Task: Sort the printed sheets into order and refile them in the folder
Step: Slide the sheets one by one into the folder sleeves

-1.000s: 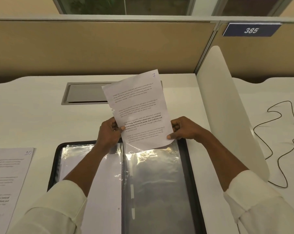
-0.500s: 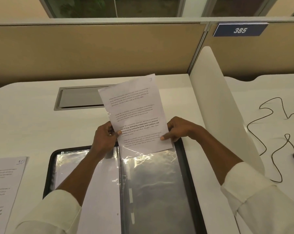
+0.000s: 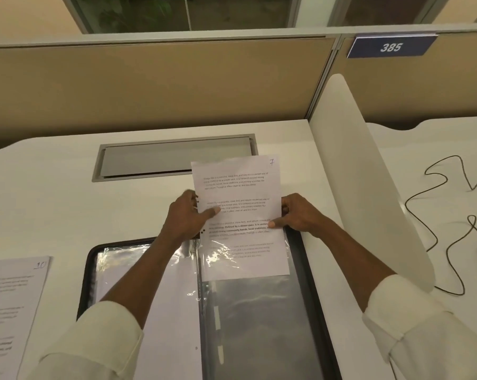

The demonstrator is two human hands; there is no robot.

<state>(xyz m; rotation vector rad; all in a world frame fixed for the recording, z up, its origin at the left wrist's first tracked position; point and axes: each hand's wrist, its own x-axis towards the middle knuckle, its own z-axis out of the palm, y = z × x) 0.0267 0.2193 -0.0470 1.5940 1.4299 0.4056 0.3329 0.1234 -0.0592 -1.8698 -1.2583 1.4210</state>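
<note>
Now the sheet marked 7 (image 3: 240, 193) sits lower and squarer than half a second ago. Its bottom half has slid inside the clear sleeve (image 3: 259, 325) on the right page of the open folder (image 3: 310, 286), where earlier its lower edge only met the sleeve's mouth. The left hand (image 3: 185, 218) pinches the sheet's left edge, thumb on the print, and the right hand (image 3: 297, 215) pinches the right edge likewise. A sheet marked 10 (image 3: 9, 303) lies apart on the desk (image 3: 53, 201) to the left. The white divider (image 3: 363, 187) stands close on the right, and a strip of desk separates the folder from the grey hatch (image 3: 163, 160).
</note>
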